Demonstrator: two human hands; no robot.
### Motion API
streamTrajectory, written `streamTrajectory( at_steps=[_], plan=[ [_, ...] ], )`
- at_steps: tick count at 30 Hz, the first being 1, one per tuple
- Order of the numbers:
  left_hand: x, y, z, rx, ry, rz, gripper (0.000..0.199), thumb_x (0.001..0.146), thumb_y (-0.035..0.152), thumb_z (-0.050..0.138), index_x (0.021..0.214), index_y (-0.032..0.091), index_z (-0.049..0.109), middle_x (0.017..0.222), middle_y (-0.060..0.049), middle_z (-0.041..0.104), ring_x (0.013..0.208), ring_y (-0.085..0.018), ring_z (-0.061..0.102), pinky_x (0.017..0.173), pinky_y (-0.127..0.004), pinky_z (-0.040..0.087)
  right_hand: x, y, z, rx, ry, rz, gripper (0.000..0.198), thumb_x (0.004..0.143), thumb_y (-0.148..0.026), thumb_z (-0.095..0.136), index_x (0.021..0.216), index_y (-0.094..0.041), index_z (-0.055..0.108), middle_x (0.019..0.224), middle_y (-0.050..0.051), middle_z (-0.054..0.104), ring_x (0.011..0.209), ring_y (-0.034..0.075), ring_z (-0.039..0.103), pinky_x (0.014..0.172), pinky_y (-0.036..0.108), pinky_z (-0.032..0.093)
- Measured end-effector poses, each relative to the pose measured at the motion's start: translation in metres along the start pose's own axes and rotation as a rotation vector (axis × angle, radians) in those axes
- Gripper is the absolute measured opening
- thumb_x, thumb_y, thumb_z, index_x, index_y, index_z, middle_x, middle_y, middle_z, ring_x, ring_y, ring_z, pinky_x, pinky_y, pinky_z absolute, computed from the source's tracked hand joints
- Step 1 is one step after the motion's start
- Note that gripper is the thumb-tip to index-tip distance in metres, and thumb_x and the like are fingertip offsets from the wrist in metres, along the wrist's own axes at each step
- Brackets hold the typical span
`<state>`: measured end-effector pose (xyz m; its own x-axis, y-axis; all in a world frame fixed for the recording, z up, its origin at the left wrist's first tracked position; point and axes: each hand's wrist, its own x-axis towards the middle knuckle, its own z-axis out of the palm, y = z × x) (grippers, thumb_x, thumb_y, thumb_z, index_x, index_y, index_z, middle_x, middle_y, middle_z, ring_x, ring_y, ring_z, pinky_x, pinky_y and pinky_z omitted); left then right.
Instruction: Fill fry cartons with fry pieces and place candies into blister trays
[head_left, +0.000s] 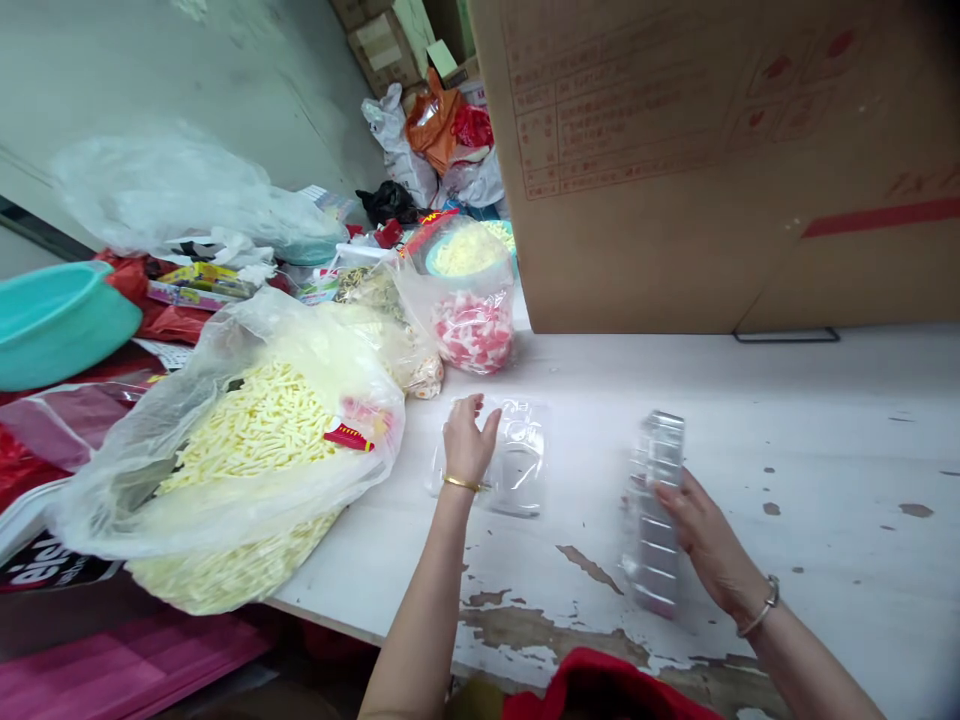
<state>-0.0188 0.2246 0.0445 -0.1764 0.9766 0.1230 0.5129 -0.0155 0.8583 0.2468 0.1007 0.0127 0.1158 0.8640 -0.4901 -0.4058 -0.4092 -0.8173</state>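
My right hand grips the edge of a clear plastic tray with several ridged compartments. The tray is held up on its side above the table, and its left part is smeared by motion. Over a second clear plastic tray, lying flat on the table, is my left hand. Its thumb stands away from its slightly curled fingers and nothing shows in it; whether it touches that tray I cannot tell.
A large cardboard box stands at the back of the worn white table. To the left lies an open plastic bag of pale yellow sticks. Behind it are a bag of pink-and-white pieces and a turquoise basin.
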Motion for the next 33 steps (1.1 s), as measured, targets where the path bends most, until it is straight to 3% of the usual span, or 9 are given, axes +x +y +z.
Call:
streamTrajectory(
  at_steps=[4, 6, 14, 17, 20, 24, 27, 30, 33],
  plan=[
    [-0.052, 0.048, 0.018, -0.302, -0.606, -0.035, 0.022, 0.083, 0.038, 0.058, 0.084, 0.017, 0.064, 0.081, -0.004, 0.06, 0.077, -0.015, 0.052, 0.073, -0.026, 0.04, -0.002, 0.008, 0.029, -0.1, -0.177, -0.096, 0.069, 0.07, -0.044, 0.074, 0.131, -0.031, 0.045, 0.125, 0.006, 0.057, 0.102, 0.026, 0.059, 0.082, 0.035, 0.05],
    [-0.072, 0.064, 0.032, -0.513, -0.77, -0.127, 0.024, 0.082, 0.039, 0.06, 0.079, 0.015, 0.062, 0.075, -0.002, 0.057, 0.071, -0.012, 0.05, 0.068, -0.024, 0.038, -0.002, 0.011, 0.036, -0.092, -0.231, -0.12, 0.074, 0.068, -0.044, 0.076, 0.133, -0.03, 0.042, 0.126, 0.007, 0.055, 0.103, 0.026, 0.058, 0.084, 0.036, 0.049],
    [-0.091, 0.073, 0.078, -0.86, -0.618, -0.378, 0.034, 0.065, 0.033, 0.077, 0.059, 0.013, 0.05, 0.059, 0.002, 0.048, 0.059, -0.007, 0.041, 0.062, -0.022, 0.032, -0.01, 0.004, 0.028, 0.097, -0.221, -0.123, 0.04, 0.073, -0.042, 0.069, 0.109, -0.026, 0.062, 0.11, 0.003, 0.065, 0.107, 0.026, 0.056, 0.094, 0.037, 0.043],
    [-0.086, 0.075, 0.095, -0.97, -0.599, -0.429, 0.034, 0.068, 0.035, 0.075, 0.061, 0.014, 0.049, 0.06, 0.003, 0.046, 0.057, -0.006, 0.039, 0.059, -0.02, 0.032, -0.012, 0.0, 0.01, 0.273, -0.072, -0.005, 0.03, 0.07, -0.043, 0.068, 0.092, -0.022, 0.068, 0.092, 0.003, 0.07, 0.093, 0.028, 0.062, 0.086, 0.041, 0.048],
    [-0.065, 0.067, 0.109, -0.983, -0.595, -0.426, 0.034, 0.07, 0.04, 0.072, 0.066, 0.015, 0.048, 0.062, 0.004, 0.046, 0.056, -0.006, 0.04, 0.058, -0.02, 0.033, -0.012, -0.01, -0.026, 0.416, -0.02, 0.048, 0.038, 0.073, -0.048, 0.062, 0.101, -0.022, 0.066, 0.089, 0.006, 0.07, 0.085, 0.03, 0.065, 0.08, 0.047, 0.05],
    [-0.02, 0.037, 0.114, -0.661, -0.662, -0.363, 0.037, 0.07, 0.046, 0.069, 0.065, 0.016, 0.046, 0.057, 0.004, 0.044, 0.053, -0.007, 0.041, 0.055, -0.021, 0.035, -0.013, -0.028, -0.078, 0.372, 0.171, -0.018, 0.04, 0.074, -0.051, 0.063, 0.105, -0.025, 0.063, 0.094, 0.006, 0.07, 0.085, 0.03, 0.066, 0.075, 0.047, 0.054],
    [0.0, 0.019, 0.102, -0.235, -0.421, -0.224, 0.03, 0.073, 0.043, 0.065, 0.072, 0.016, 0.052, 0.065, 0.001, 0.05, 0.057, -0.01, 0.046, 0.058, -0.025, 0.037, -0.014, -0.033, -0.097, 0.207, 0.26, -0.047, 0.043, 0.071, -0.05, 0.069, 0.105, -0.025, 0.062, 0.099, 0.006, 0.068, 0.089, 0.029, 0.065, 0.073, 0.042, 0.055],
    [-0.008, 0.024, 0.084, 0.073, -0.112, 0.022, 0.035, 0.071, 0.036, 0.068, 0.099, 0.016, 0.058, 0.093, -0.006, 0.056, 0.075, -0.015, 0.052, 0.071, -0.03, 0.041, -0.014, -0.028, -0.088, 0.025, 0.239, -0.077, 0.05, 0.071, -0.053, 0.069, 0.112, -0.026, 0.059, 0.103, 0.006, 0.067, 0.092, 0.028, 0.063, 0.072, 0.038, 0.055],
    [-0.042, 0.05, 0.074, -0.017, -0.315, 0.114, 0.029, 0.081, 0.038, 0.059, 0.102, 0.018, 0.059, 0.095, -0.006, 0.058, 0.084, -0.017, 0.053, 0.077, -0.03, 0.041, -0.013, -0.014, -0.058, -0.108, 0.106, -0.103, 0.061, 0.074, -0.052, 0.068, 0.127, -0.03, 0.048, 0.114, 0.007, 0.062, 0.096, 0.028, 0.062, 0.076, 0.039, 0.053]
  ],
)
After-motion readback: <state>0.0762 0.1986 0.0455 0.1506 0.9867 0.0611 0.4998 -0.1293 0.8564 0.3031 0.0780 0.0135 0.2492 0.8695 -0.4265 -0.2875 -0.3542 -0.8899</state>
